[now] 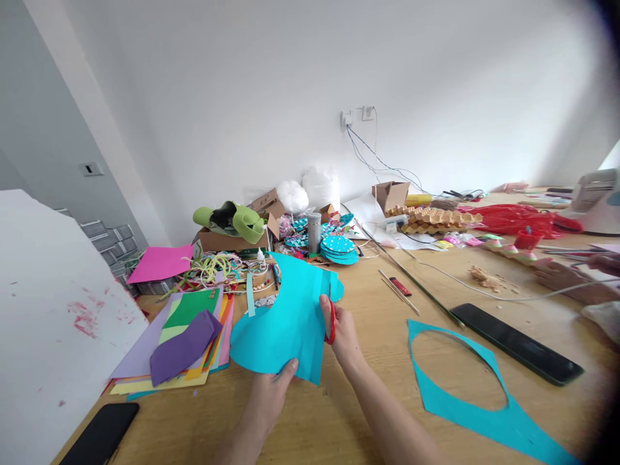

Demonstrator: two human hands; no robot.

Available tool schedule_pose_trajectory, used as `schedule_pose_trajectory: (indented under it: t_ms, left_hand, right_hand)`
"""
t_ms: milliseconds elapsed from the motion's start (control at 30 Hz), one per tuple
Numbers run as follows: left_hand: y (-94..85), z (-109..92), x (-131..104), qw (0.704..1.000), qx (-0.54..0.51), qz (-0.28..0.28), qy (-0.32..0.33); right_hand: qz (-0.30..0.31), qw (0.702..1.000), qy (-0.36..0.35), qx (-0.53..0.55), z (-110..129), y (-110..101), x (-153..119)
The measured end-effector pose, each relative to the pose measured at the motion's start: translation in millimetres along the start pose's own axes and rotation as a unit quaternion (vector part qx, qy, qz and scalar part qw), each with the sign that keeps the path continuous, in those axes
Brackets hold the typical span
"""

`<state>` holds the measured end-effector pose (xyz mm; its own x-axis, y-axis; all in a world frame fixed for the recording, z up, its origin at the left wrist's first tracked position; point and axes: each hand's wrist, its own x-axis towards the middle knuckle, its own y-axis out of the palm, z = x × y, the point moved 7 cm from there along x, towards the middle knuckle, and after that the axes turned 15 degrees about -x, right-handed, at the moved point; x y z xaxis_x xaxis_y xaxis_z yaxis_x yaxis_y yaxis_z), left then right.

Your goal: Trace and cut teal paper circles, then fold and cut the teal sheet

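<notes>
A sheet of turquoise paper (290, 323) with a curved edge cut into its upper left is held up over the table. My left hand (278, 384) grips its lower edge, thumb on top and fingers hidden underneath. In my right hand (341, 329) are red-handled scissors (332, 323), at the sheet's right edge. Their blades are mostly hidden by the paper and hand. On the table to the right lies a turquoise paper offcut (426, 391) with a large round hole.
Coloured paper sheets (186, 349) are piled at left, by a black phone (101, 434). Turquoise discs (339, 248), egg cartons (431, 219) and a grey cylinder (314, 232) stand behind. A long black tray-like object (516, 342) lies right, near another person's hand (557, 279).
</notes>
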<state>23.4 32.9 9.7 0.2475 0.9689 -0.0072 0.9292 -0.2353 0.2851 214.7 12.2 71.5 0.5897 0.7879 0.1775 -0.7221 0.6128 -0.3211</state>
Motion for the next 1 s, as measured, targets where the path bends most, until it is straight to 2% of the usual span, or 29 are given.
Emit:
schedule_pose_trajectory:
  t_ms: [300,667,1000]
  left_hand:
    - [-2.5,7,1,1.0,0.004,0.008,-0.001]
    - [-1.3,3,0,1.0,0.009,0.007,0.02]
    - [0.7,5,-1,1.0,0.011,0.023,0.004]
  right_hand:
    - [-0.011,1.0,0.005,-0.001,-4,-1,3]
    - [-0.018,1.0,0.009,-0.002,1,-9,5]
    - [-0.032,0.999,0.005,-0.014,-3,-15,9]
